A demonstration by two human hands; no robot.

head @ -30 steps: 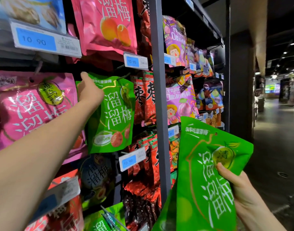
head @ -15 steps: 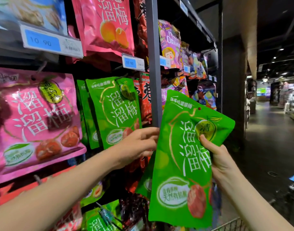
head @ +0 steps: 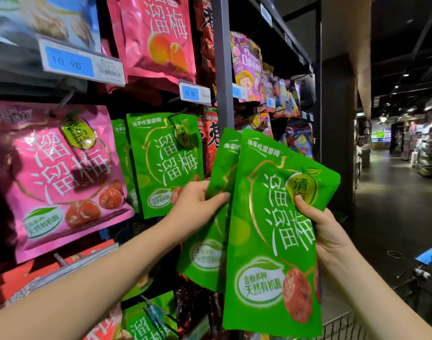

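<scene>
A: Two packets are off the rack, as I judge it: the front green packet and the rear green packet tucked partly behind it. Both are held in the air in front of the shelf, low and right of centre.

B: Who has which?

A: The right hand grasps the front one, thumb pressed on its printed face by the yellow badge, fingers hidden behind. The left hand pinches the rear one near its left edge, thumb on the front, fingers behind.

B: So what's left?

A: Probably dropping them into the trolley. The trolley rim shows just below and to the right of the front packet's bottom edge, and neither packet is in it yet. Whether more are wanted, I can't tell.

B: Which way do they point?

A: Both turn their printed faces to the camera, sealed top edges up. The front one's long axis runs top to bottom, near upright, its top tipped a little to the right. The rear one leans the same way, somewhat more, and shows past the front one's left edge.

B: And around them?

A: Just left, a hanging green packet of the same kind is on its peg, with a pink packet further left. A price tag sits above, beside the grey shelf upright.
</scene>
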